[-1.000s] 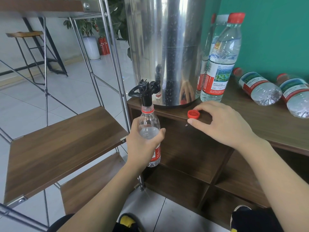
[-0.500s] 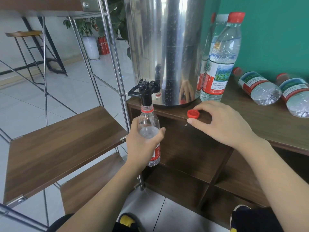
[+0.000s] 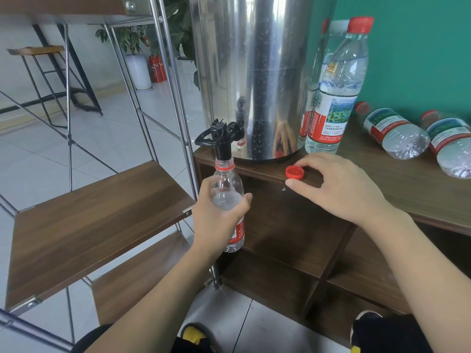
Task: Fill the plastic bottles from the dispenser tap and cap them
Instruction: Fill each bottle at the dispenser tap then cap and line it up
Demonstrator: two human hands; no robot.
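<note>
Change: nothing has shifted; both my hands stay where they were.
Left hand: fingers wrapped round the bottle, its open mouth held up under the black tap of the steel dispenser.
Right hand: loosely curled on the cabinet top, fingertip touching the red cap at 3 o'clock of the bottle's mouth.
Others: 1 capped bottle upright, 2 lying bottles at 2 o'clock.
</note>
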